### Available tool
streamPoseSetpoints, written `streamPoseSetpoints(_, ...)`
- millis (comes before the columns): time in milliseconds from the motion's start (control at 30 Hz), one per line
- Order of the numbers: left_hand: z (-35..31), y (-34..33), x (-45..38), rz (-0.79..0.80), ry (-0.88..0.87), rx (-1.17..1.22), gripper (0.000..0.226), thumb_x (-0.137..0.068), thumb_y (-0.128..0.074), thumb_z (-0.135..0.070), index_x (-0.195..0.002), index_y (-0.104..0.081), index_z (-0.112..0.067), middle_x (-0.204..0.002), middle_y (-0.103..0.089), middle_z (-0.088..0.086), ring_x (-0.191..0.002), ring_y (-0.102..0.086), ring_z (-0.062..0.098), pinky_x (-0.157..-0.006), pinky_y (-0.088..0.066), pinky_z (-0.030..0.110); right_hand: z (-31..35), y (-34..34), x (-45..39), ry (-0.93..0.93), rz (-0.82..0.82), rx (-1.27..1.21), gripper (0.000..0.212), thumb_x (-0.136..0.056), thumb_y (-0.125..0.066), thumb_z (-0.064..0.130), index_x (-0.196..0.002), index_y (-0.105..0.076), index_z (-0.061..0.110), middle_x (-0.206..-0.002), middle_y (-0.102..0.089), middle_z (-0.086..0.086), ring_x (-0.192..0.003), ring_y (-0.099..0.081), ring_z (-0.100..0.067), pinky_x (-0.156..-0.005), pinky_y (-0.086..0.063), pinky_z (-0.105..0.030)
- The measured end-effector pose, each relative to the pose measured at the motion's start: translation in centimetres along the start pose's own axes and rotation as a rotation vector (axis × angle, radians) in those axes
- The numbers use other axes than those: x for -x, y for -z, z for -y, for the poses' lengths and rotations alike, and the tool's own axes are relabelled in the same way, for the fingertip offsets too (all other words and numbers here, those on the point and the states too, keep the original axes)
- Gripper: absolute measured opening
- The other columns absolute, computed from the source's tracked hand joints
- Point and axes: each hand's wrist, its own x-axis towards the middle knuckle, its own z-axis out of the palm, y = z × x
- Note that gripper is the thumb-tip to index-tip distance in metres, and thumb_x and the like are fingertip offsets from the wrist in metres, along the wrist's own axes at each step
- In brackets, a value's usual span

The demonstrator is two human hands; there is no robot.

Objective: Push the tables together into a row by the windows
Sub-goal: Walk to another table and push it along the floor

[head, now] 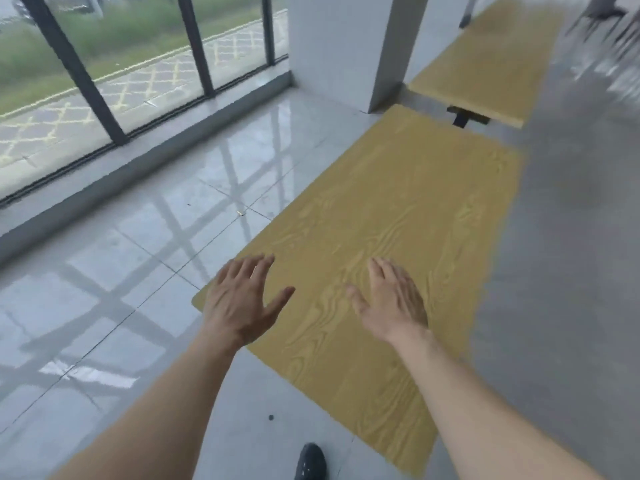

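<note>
Off to the left of both hands runs the window wall (104, 81), dark mullions over a grey sill, with glossy floor tiles (138, 254) between the glass and the furniture. The left hand (242, 303) comes next: fingers spread, thumb swung wide to the right, hanging over the near left corner of the near table (398, 220). Whether the palm actually presses the wood or floats just above it I cannot tell. Just to the right of that thumb, the right hand (391, 303) lies flatter, fingers straight and only slightly apart, pointing up the length of the top. Neither hand grips anything.

The near table stretches away from the fingertips, its yellow wood-grain top angled toward a white pillar (339, 46). Beyond its far end stands the far table (485, 60), close but apart: a gap shows between them, with a dark base bracket (464, 117) visible in it.

I would judge the top rigid and smooth, a laminate that flat palms could slide on, and the whole thing fairly heavy on its metal base. The polished tiles should let it skid, perhaps with a jerk. A surer hold is likely the near edge, fingers hooked under or heels of the hands against the rim, pushing lengthwise.
</note>
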Motion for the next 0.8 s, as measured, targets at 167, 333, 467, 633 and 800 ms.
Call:
streamPoseSetpoints(167, -2.4, -5.2, -1.7, 0.066, -0.214, -0.015, 0.082, -0.094, -0.023, -0.079, -0.158, -0.034, -0.027, -0.161, -0.041, -0.003, -0.15, -0.033, 0.021, -0.126, -0.021, 0.042, -3.5, -5.3, 3.0, -0.187, -0.04, -0.072, 0.093, -0.095, -0.012, 0.073, -0.163, -0.014, 0.009, -0.172, -0.013, -0.009, -0.159, -0.008, -0.024, -0.129, -0.007, -0.039)
streamPoseSetpoints(333, -1.1, -11.9, -0.6, 0.158, -0.391, -0.008, 0.081, -0.096, -0.025, -0.076, -0.158, -0.034, -0.024, -0.163, -0.038, -0.001, -0.154, -0.028, 0.021, -0.128, -0.015, 0.041, -4.3, -13.3, 6.5, -0.321, -0.082, -0.087, 0.098, -0.093, -0.003, 0.075, -0.163, -0.017, 0.008, -0.172, -0.014, -0.011, -0.159, -0.008, -0.025, -0.13, -0.007, -0.04)
streamPoseSetpoints(467, 1.8, -16.4, 0.2, 0.17, -0.496, -0.009, 0.081, -0.097, -0.025, -0.073, -0.159, -0.034, -0.02, -0.165, -0.037, 0.002, -0.157, -0.023, 0.023, -0.129, -0.013, 0.044, -2.4, -19.7, 8.4, -0.382, -0.137, -0.07, 0.096, -0.095, -0.01, 0.075, -0.161, -0.023, 0.007, -0.171, -0.019, -0.012, -0.159, -0.011, -0.025, -0.13, -0.011, -0.041)
streamPoseSetpoints(633, 4.9, -20.7, 0.9, 0.136, -0.588, -0.003, 0.077, -0.098, -0.036, -0.068, -0.158, -0.035, -0.02, -0.166, -0.035, 0.0, -0.158, -0.019, 0.023, -0.129, -0.011, 0.047, -0.2, -26.3, 9.7, -0.441, -0.241, -0.025, 0.092, -0.099, -0.015, 0.072, -0.161, -0.022, 0.005, -0.172, -0.014, -0.014, -0.16, -0.008, -0.026, -0.128, -0.016, -0.047)
streamPoseSetpoints(800, 5.5, -22.1, 0.6, 0.058, -0.606, 0.011, 0.075, -0.097, -0.038, -0.067, -0.158, -0.035, -0.023, -0.166, -0.034, -0.003, -0.158, -0.019, 0.023, -0.128, -0.011, 0.05, -0.2, -27.8, 9.2, -0.471, -0.371, 0.027, 0.085, -0.102, -0.019, 0.066, -0.161, -0.025, 0.005, -0.171, -0.016, -0.013, -0.16, -0.009, -0.026, -0.129, -0.014, -0.047)
